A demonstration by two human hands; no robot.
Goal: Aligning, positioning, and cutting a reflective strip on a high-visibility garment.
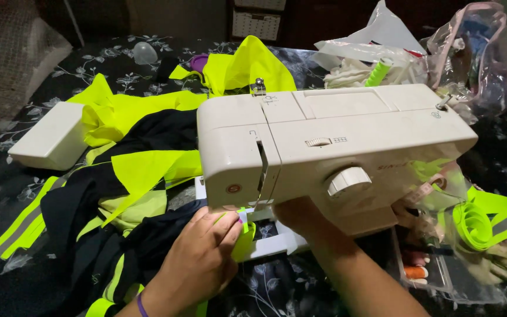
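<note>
The person had two bare arms with no sleeves on them. The left hand (198, 261) was at the near middle of the scene. A thin purple band (141, 306) went round its wrist. The right hand (300, 217) was a bit farther right. It wore no band and no glove.

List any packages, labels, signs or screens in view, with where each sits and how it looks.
Round badge: lower left front of the white sewing machine, small red circle.
Clear plastic bag: top right behind the machine, see-through with pink edging.
White plastic bag: behind the machine, crumpled.
Clear plastic box: lower right, holds thread spools.
No screens or signs.
</note>
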